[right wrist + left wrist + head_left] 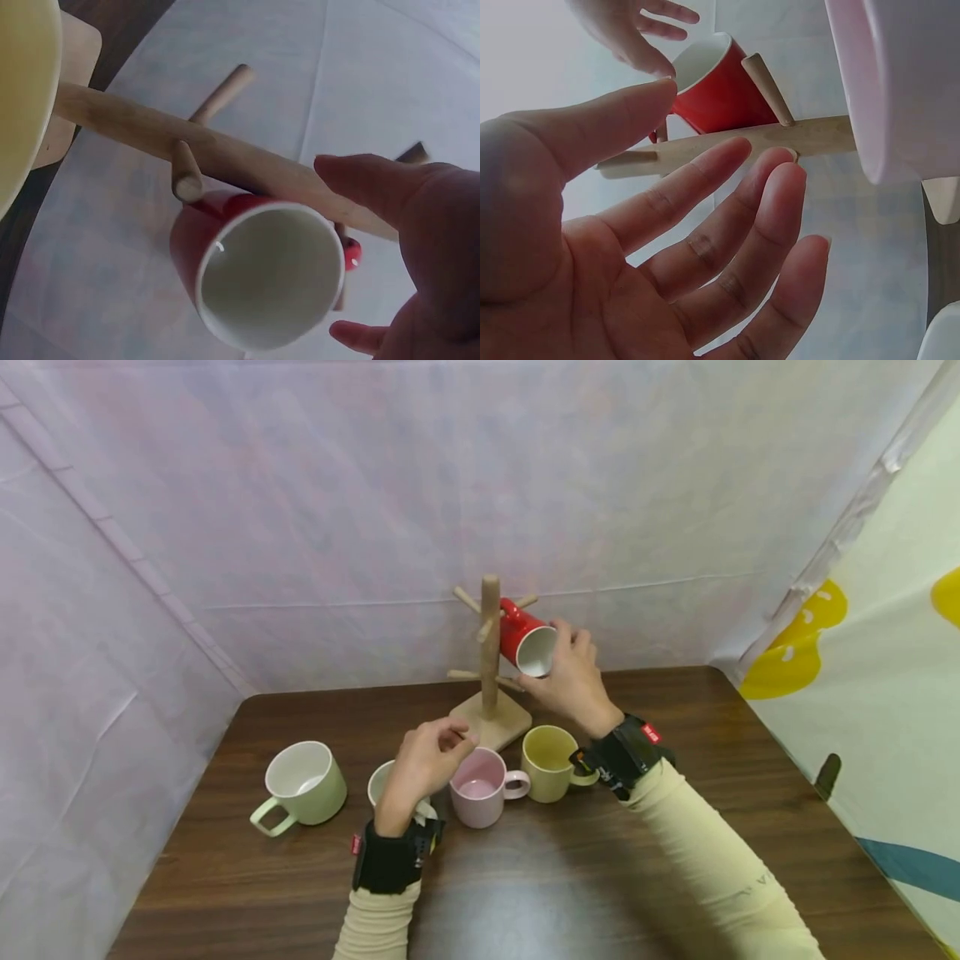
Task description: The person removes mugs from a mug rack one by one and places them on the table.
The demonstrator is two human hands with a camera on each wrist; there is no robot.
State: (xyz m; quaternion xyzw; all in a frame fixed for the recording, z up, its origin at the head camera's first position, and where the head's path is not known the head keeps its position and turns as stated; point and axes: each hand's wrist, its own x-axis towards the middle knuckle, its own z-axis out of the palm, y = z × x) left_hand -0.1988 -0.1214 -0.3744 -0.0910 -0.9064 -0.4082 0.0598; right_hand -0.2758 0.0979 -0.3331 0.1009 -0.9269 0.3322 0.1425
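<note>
A red mug (516, 635) with a white inside hangs tilted at an upper peg of the wooden mug rack (490, 664), its handle uppermost. Beside its rim is my right hand (573, 681); in the right wrist view, the visible fingers (367, 172) are spread and stand apart from the mug. My left hand (427, 764) hovers over the front mugs, holding nothing, its fingers loosely bent in the left wrist view. Beneath it, a pale mug (379, 781) is mostly hidden. A pink mug (478, 810) stands just right of that hand.
A yellow mug (546, 783) stands upright in front of the rack base (510, 718), near my right wrist. Farther left is a light green mug (318, 802), handle toward the front left. The brown table (600, 893) meets a pale curtain (337, 527) behind the rack.
</note>
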